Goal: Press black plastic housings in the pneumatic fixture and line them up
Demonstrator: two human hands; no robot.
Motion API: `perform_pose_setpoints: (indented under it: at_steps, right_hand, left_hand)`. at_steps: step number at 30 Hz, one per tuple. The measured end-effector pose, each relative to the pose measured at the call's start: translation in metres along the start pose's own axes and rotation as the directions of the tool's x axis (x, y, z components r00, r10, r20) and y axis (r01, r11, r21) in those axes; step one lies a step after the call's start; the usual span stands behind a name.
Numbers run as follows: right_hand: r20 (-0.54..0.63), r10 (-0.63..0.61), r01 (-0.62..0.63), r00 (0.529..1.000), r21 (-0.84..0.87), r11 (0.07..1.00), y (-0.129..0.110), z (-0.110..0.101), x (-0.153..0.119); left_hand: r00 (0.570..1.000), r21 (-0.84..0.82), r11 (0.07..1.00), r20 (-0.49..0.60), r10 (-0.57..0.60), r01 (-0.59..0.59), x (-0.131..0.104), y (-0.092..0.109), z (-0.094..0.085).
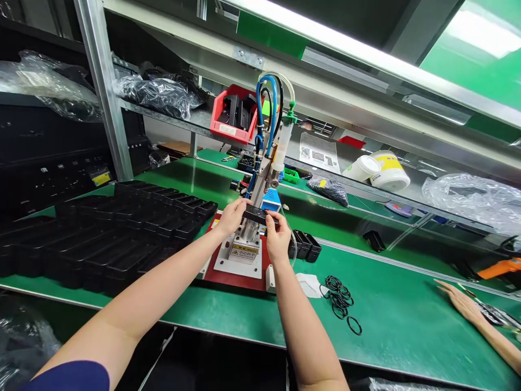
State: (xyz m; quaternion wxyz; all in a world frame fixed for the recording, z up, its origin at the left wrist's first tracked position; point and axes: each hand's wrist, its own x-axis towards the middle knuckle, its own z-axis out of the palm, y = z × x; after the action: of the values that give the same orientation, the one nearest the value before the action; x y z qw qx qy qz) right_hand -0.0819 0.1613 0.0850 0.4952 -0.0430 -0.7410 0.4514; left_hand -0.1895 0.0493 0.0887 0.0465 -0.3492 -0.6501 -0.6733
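A black plastic housing point(255, 213) lies across the metal fixture of a small bench press point(245, 239). My left hand point(232, 218) grips its left end, and my right hand point(277, 233) pinches the right end between thumb and fingers. Above the housing stands the press column with blue and black air hoses point(268, 108) and a clear syringe barrel point(283, 144). Its dark red base point(211, 274) rests on the green bench. Just right of my right hand is a short row of black housings point(305, 245).
Many black trays point(122, 233) cover the bench at left. Black rubber rings point(338, 296) lie by a white paper point(311, 285) at right. Another person's hand point(462, 304) is on the bench at far right. The shelf above carries a red bin point(232, 130) and white tubs point(391, 172).
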Motion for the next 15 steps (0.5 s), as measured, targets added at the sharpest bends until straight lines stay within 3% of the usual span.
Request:
perform_pose_setpoints:
  at_steps: [4,10,15]
  right_hand:
    - [-0.022,-0.089,0.087,0.996,-0.082,0.993,-0.006,0.005,-0.008]
    - [-0.05,-0.095,0.094,0.994,-0.027,0.995,0.007,0.011,-0.014]
    - [0.058,-0.071,0.071,0.996,0.005,0.997,0.006,0.001,-0.01]
  left_hand:
    - [1.0,-0.04,0.999,-0.003,-0.018,0.017,0.0,-0.007,0.002]
    - [0.999,0.016,1.0,-0.046,-0.004,0.005,-0.002,-0.01,0.003]
    - [0.992,0.084,0.996,-0.124,0.016,-0.006,-0.005,-0.011,0.002]
